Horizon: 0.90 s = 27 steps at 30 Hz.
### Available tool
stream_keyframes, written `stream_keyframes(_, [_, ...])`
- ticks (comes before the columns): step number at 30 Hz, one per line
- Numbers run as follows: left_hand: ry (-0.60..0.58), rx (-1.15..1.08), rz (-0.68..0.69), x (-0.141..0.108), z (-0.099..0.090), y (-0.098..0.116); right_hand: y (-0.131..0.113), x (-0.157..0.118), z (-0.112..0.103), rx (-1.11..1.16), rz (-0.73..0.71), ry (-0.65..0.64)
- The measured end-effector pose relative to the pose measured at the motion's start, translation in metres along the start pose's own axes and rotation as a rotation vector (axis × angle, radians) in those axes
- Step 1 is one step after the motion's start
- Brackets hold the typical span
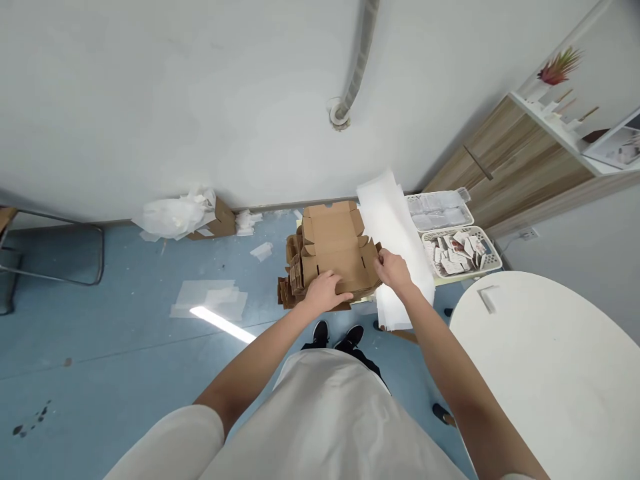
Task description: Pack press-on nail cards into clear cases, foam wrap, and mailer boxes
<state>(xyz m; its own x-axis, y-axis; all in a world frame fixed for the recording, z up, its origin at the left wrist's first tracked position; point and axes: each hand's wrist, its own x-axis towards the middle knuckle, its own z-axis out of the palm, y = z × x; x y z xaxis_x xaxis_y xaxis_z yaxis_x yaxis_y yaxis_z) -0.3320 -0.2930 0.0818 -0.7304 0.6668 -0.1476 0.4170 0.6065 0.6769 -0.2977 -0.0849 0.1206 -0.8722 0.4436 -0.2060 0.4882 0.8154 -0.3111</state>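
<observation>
A brown cardboard box blank (pixel 336 233) lies opened out on top of a stack of folded cardboard (pixel 296 273), low in front of me. My left hand (pixel 324 291) rests on its near edge with the fingers spread. At the blank's right side, my right hand (pixel 393 269) pinches a raised cardboard flap. White foam sheets (pixel 395 227) lie just right of the stack, partly under my right forearm.
White baskets (pixel 493 259) with small packets and clear bags stand at the right, near a wooden cabinet (pixel 510 153). A round white table (pixel 550 360) fills the lower right. Plastic wrap (pixel 173 217) and a carton (pixel 220 220) lie by the wall; a metal-framed chair (pixel 60 220) stands far left.
</observation>
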Motion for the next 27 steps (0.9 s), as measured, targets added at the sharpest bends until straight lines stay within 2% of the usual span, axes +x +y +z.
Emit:
stream_keyframes(3, [-0.014,0.031,0.099,0.002,-0.001,0.002,0.002,0.004,-0.007,0.299,0.066,-0.076])
stream_keyframes(5, [-0.012,0.074,0.155,0.004,-0.002,0.002,0.006,0.0,-0.008,0.441,0.119,-0.083])
stream_keyframes(6, [-0.015,0.103,0.175,0.005,-0.003,0.001,0.008,-0.004,-0.008,0.461,0.118,-0.041])
stream_keyframes(8, [-0.028,0.171,0.191,0.007,-0.004,0.0,0.01,-0.019,-0.007,0.4,0.051,0.127])
stream_keyframes(10, [-0.04,0.239,0.187,0.008,-0.005,0.001,0.008,-0.038,-0.005,0.27,-0.088,0.315])
stream_keyframes(11, [-0.039,0.27,0.182,0.008,-0.006,0.002,0.005,-0.048,-0.002,0.209,-0.174,0.318])
stream_keyframes(13, [-0.008,0.32,0.174,0.007,-0.008,0.006,-0.002,-0.064,0.007,0.121,-0.417,0.127])
stream_keyframes(15, [0.05,0.356,0.179,0.005,-0.011,0.011,-0.008,-0.073,0.019,0.052,-0.554,-0.04])
stream_keyframes(17, [0.128,0.37,0.206,0.003,-0.016,0.017,-0.009,-0.074,0.031,0.043,-0.521,-0.105])
stream_keyframes(19, [0.216,0.365,0.252,0.0,-0.021,0.022,-0.006,-0.072,0.039,0.103,-0.411,-0.125])
stream_keyframes(22, [0.339,0.343,0.321,-0.006,-0.027,0.027,0.006,-0.068,0.037,0.352,-0.295,-0.175])
stream_keyframes(24, [0.382,0.326,0.377,-0.011,-0.028,0.028,0.014,-0.067,0.028,0.601,-0.219,-0.128])
stream_keyframes(27, [0.405,0.31,0.459,-0.019,-0.023,0.025,0.02,-0.065,0.005,0.865,-0.064,0.078])
